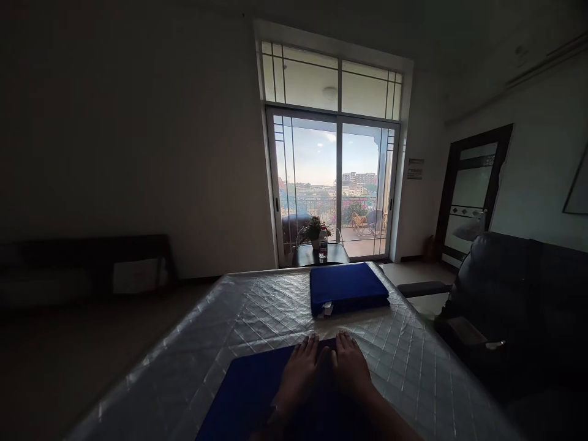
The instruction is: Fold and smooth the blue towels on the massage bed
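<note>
A dark blue cloth [248, 392] lies flat on the shiny quilted table cover [271, 306], near me. My left hand [301, 370] rests palm down on the cloth, its fingers stretched toward the far edge. Beside it my right hand [350, 364] lies flat near the same edge, fingers extended. A narrow gap separates the hands, and neither holds anything. Beyond them sits a folded blue cloth [349, 286] with white tags at its front left corner.
Past the table's far end stand a small dark table, a potted plant [315, 228] and a bottle [323, 244], before sliding glass doors. A black leather chair [514, 294] is at the right. Low dark furniture [87, 260] stands along the left wall.
</note>
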Tool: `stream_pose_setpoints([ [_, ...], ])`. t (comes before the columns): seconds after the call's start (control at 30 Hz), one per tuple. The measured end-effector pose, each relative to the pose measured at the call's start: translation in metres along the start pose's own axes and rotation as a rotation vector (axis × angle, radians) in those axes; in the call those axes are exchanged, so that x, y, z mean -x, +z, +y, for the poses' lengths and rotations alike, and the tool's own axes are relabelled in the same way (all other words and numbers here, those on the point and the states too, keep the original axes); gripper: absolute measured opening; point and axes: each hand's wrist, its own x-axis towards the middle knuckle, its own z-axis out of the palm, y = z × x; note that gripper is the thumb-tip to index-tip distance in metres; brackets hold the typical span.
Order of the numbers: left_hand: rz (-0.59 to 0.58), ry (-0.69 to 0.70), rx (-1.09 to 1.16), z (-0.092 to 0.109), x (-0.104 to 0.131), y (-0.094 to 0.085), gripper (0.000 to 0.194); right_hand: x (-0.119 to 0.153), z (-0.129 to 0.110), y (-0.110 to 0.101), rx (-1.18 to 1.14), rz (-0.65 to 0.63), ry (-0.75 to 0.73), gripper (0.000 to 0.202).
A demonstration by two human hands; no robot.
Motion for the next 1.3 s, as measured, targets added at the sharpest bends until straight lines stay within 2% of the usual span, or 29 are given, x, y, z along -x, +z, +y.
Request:
stream_pose_setpoints([
  [0.13,-0.046,-0.123,-0.067,-0.040,0.023,-0.017,0.056,0.002,-0.003,-0.004,-0.010,-0.011,0.014,0.070],
  [0.3,-0.075,-0.296,-0.120,-0.088,0.053,-0.041,0.062,0.004,-0.005,-0.007,0.016,-0.028,0.007,0.071],
  [0.47,-0.073,-0.474,-0.014,-0.115,0.072,-0.058,0.075,0.003,-0.006,-0.008,0.043,-0.039,0.021,0.072],
  [0.63,-0.024,-0.467,0.029,-0.121,0.076,-0.059,0.082,0.002,-0.007,-0.008,0.074,-0.059,0.032,0.073],
  [0.83,-0.016,-0.462,0.029,-0.122,0.074,-0.055,0.083,0.000,-0.006,-0.006,0.104,-0.066,0.048,0.072],
  [1.17,-0.005,-0.490,0.067,-0.121,0.076,-0.053,0.086,0.008,-0.015,-0.013,0.214,0.039,-0.046,0.068],
  [1.3,0.021,-0.471,0.053,-0.126,0.075,-0.047,0.084,0.016,-0.015,-0.016,0.192,-0.074,0.019,0.071],
])
